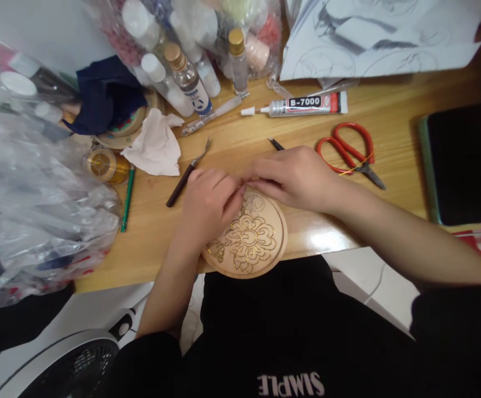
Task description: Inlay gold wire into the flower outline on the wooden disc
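Observation:
A round wooden disc (261, 243) with a gold wire flower pattern lies at the near edge of the wooden table (390, 138). My left hand (207, 202) rests on the disc's upper left part, fingers curled and pinched at the disc's top edge. My right hand (294, 177) reaches in from the right, its fingers closed together and meeting the left fingertips over the disc's top. What the fingertips pinch is too small to make out. The black tip of a tool (276, 145) pokes out behind my right hand.
Red scissors (348, 152) lie right of my hands, a B-7000 glue tube (302, 104) behind them. A dark-handled tool (184, 178), a green pencil (127, 199), a gold wire spool (105, 166), tissue (155, 143), bottles (188, 80), plastic bags (29, 215), a phone (462, 163), a drawing (373, 36).

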`<act>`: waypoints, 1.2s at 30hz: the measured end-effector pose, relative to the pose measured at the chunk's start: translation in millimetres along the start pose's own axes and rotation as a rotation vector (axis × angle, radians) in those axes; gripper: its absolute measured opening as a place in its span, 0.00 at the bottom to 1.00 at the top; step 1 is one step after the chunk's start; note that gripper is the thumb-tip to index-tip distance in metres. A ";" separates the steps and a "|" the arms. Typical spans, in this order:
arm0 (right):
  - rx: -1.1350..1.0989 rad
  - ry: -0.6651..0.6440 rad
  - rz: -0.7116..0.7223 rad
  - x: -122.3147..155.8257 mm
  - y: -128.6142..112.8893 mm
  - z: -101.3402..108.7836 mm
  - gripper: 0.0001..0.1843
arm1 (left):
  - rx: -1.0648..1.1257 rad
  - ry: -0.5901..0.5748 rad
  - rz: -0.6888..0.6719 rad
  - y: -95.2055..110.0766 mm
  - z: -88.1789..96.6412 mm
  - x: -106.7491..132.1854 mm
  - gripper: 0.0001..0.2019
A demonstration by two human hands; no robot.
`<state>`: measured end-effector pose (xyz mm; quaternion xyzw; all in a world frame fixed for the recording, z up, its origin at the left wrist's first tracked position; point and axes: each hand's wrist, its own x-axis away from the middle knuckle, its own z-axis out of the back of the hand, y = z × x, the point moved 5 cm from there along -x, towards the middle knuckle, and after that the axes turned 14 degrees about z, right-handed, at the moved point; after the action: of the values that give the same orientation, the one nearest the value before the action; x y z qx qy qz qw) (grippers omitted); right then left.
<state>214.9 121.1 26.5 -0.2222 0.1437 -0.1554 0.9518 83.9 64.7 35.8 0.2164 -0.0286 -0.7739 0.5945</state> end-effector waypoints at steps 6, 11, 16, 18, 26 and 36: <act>-0.003 0.025 0.018 0.9 0.7 0.7 0.12 | -0.007 0.001 -0.011 -0.5 0.3 -0.1 0.08; 0.017 0.051 0.029 1.2 -0.1 2.1 0.12 | 0.026 0.001 -0.002 -1.8 -0.4 0.3 0.07; 0.034 0.076 0.048 1.9 -1.2 3.9 0.13 | 0.023 0.006 0.010 -2.0 0.6 0.3 0.09; 0.035 0.078 0.050 2.3 -1.0 4.2 0.13 | 0.026 0.002 0.014 -2.4 0.8 0.5 0.09; 0.010 0.101 0.065 2.8 -0.3 5.2 0.13 | 0.039 0.007 -0.003 -3.2 0.2 0.9 0.11; 0.003 0.081 0.042 2.3 -0.6 6.6 0.14 | 0.039 0.018 0.012 -4.6 -0.8 0.9 0.12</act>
<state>219.1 122.3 32.1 -0.2115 0.1864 -0.1445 0.9485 79.9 65.3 33.5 0.2349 -0.0394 -0.7676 0.5950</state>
